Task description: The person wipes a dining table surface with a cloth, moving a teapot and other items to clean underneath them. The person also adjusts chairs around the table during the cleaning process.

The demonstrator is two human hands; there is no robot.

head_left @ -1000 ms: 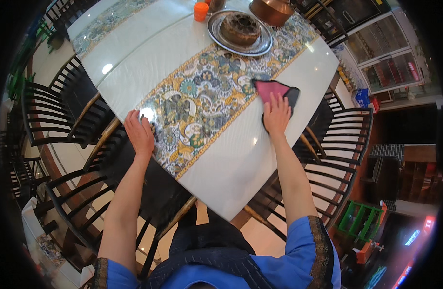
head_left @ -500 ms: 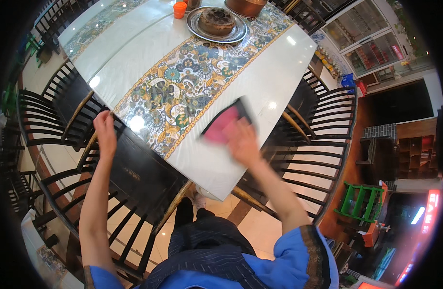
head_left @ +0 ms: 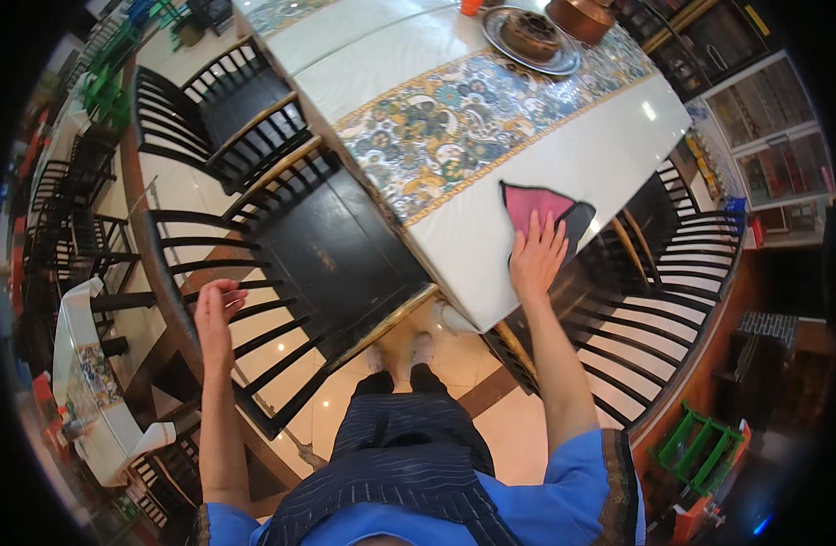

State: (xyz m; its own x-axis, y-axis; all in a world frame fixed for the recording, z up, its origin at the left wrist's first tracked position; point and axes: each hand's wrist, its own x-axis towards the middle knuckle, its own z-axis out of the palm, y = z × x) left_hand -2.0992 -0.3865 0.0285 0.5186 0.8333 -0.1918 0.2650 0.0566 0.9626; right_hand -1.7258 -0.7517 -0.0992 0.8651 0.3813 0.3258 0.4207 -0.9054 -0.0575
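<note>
Head: white table (head_left: 463, 255), black chairs (head_left: 336, 250)

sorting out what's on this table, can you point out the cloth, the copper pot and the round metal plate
cloth (head_left: 530, 202): head view, on its pink part
copper pot (head_left: 578, 22): head view, on its side wall
round metal plate (head_left: 563, 66): head view, on its near rim

1. Orange cup (head_left: 471, 6): far part of table (head_left: 463, 264), cut off at top of view.
2. Metal tray (head_left: 560, 63) w/ brown round block (head_left: 531, 38) on it, twd table's far R edge.
3. Copper pot (head_left: 580, 20): just beside tray, R side.
4. Blk chair (head_left: 332, 246): along table's L edge, nr front corner; 2nd chair (head_left: 245, 105) farther up same edge.
5. Blk chairs (head_left: 586, 296) along R edge too.
6. Green rack (head_left: 700, 450): well apart from table, past front corner, R.
</note>
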